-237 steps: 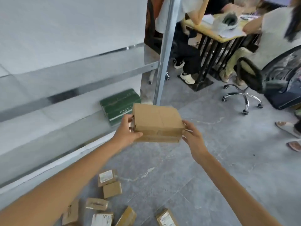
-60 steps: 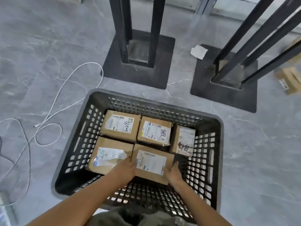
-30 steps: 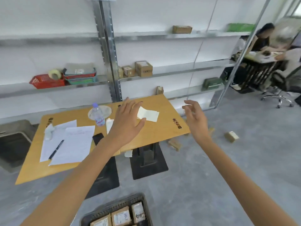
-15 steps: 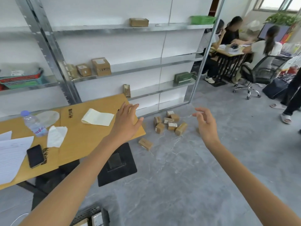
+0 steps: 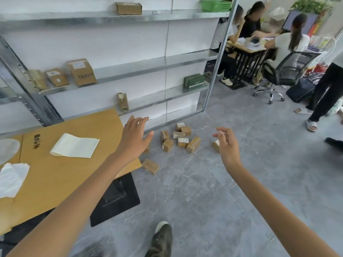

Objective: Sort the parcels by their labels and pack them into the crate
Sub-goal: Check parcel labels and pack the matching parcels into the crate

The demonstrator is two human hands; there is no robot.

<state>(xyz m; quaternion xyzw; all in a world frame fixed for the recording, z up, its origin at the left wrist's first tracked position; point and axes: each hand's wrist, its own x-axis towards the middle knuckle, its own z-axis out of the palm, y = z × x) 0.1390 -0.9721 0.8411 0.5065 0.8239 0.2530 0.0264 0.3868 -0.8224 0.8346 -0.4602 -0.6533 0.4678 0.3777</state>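
Shoe at the bottom edge, on the grey floor. Both arms reach forward. Left hand: fingers straight and spread, palm down, empty, in front of the wooden table's far corner. Right hand: fingers loosely curled, thumb out, also empty. The table, on the left, carries a folded paper and a crumpled tissue, with a black base plate under it. Parcels lie on the floor ahead. A single parcel sits just off the table corner. The parcel cluster lies beyond it, between the two hands in view, near the foot of the metal shelving. One more parcel is partly hidden behind the right hand. Labels show on a few, too small to read. Shelving: upright parcel on a low shelf, green box further right on the same shelf, three shelf parcels one level up, top-shelf box, green basket at the right end. Far right: people seated at a desk, an office chair, one standing person.
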